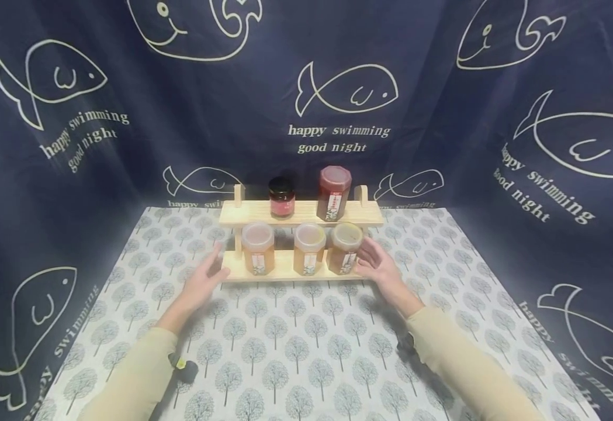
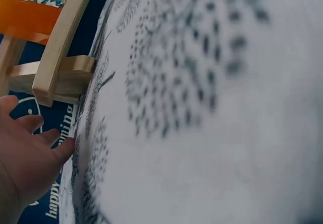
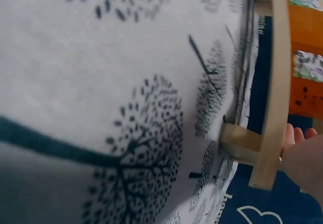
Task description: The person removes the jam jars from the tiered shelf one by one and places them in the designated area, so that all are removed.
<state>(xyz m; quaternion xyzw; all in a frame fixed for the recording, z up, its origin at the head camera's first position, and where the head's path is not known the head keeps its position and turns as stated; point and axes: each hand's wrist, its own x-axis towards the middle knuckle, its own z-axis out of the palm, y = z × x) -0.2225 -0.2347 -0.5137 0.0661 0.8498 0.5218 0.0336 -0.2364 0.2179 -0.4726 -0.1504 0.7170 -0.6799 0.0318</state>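
Note:
A two-tier wooden shelf stands on the cloth. On its lower tier are a pale-lidded amber jar at the left, another amber jar in the middle and a browner jar at the right. The upper tier carries a small dark-lidded jar and a taller red jar. My left hand is beside the shelf's left end, fingers spread and holding nothing. At the other end, my right hand lies close against the brown jar's right side; whether it touches is unclear.
A white cloth with a tree print covers the table. Behind and at both sides hangs a dark blue curtain with fish drawings and lettering. The shelf's wooden end pieces rise at both ends.

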